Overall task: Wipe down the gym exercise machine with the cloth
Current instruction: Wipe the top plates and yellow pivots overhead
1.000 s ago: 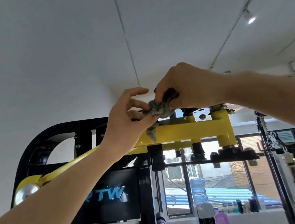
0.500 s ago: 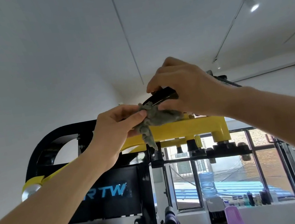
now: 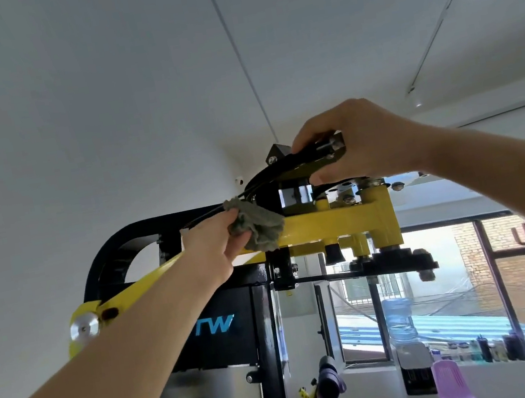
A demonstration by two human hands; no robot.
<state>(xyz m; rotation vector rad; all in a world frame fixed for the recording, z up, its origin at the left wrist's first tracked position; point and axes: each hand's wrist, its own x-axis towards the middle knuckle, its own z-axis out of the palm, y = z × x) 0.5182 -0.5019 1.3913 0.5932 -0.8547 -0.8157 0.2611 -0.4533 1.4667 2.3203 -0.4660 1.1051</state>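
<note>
The exercise machine rises in front of me, with a black frame and a yellow crossbar near its top. My left hand grips a crumpled grey-green cloth and presses it against the left end of the yellow crossbar, under a thin black cable. My right hand is closed around the end of a black pivoting bracket above the crossbar. Part of the bracket is hidden by my fingers.
A yellow arm with a chrome cap slants down to the left. Behind the machine stand a window, a water dispenser and a purple chair. White ceiling is close overhead.
My right hand let go of the cloth and took hold of the black bracket, which now sits higher. My left hand keeps the cloth alone against the yellow crossbar.
</note>
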